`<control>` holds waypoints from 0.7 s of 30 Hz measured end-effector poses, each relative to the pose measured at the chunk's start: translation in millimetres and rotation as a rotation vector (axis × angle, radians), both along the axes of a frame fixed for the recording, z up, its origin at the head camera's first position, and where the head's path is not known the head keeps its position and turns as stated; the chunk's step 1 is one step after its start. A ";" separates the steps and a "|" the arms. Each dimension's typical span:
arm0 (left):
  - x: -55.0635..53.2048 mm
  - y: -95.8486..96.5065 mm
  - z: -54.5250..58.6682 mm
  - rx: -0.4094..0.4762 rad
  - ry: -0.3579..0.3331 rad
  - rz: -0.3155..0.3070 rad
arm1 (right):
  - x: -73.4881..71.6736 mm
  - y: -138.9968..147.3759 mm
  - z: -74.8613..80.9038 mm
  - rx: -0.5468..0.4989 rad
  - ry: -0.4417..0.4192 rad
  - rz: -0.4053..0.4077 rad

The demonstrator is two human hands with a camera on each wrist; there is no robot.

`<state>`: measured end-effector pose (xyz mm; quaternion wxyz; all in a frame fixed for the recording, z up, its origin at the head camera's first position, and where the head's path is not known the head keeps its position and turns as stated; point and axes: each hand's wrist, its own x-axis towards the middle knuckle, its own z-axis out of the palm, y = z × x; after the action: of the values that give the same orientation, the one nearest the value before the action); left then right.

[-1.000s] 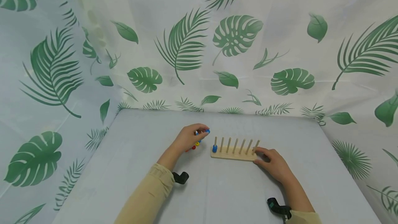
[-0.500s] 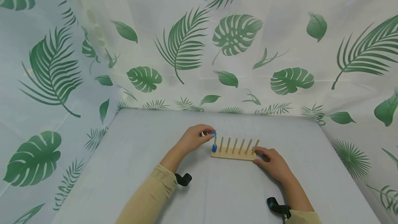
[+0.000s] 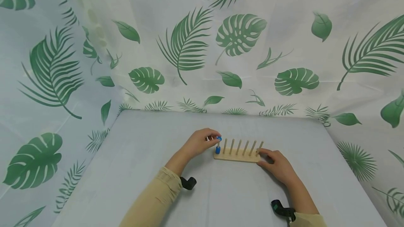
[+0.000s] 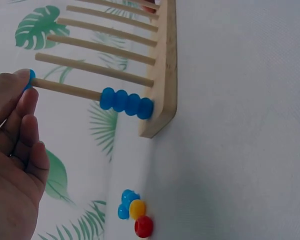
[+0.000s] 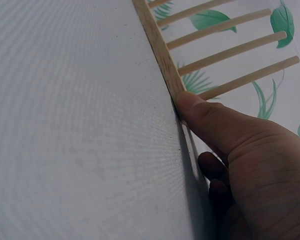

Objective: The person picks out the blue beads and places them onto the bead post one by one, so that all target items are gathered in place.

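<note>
My left hand (image 3: 199,142) pinches a blue bead (image 4: 31,78) between thumb and forefinger at the tip of the leftmost peg. Lower on that same peg, several blue beads (image 4: 126,103) are stacked against the base. The wooden peg board (image 3: 236,157) stands on the table with a row of upright pegs, the others I can see being bare. At its right end my right hand (image 3: 277,165) grips the base, thumb on the near edge; its fingertips behind the board are partly hidden.
Loose beads lie on the table left of the board: blue beads (image 4: 128,200), a yellow bead (image 4: 137,209) and a red bead (image 4: 144,226). In the head view my left hand covers them. A leaf-print cloth (image 3: 240,62) hangs behind the white table (image 3: 233,199).
My left hand has carried the blue bead rightward from near the loose beads, then slightly down onto the leftmost peg's tip. The right hand and the board have stayed put.
</note>
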<state>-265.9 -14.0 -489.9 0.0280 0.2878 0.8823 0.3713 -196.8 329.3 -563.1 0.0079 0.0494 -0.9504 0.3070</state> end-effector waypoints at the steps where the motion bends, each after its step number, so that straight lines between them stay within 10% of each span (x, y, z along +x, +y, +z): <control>1: -0.4 0.0 -1.2 0.001 -0.002 0.003 | -0.1 0.3 -0.3 0.002 0.001 0.000; 21: 3.5 1.7 -34.2 0.083 -0.122 0.060 | -0.6 1.1 -2.5 -0.007 0.005 -0.005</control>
<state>-262.5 -12.3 -524.1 0.0586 0.2392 0.8710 0.4250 -197.4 330.4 -565.6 0.0114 0.0477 -0.9495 0.3100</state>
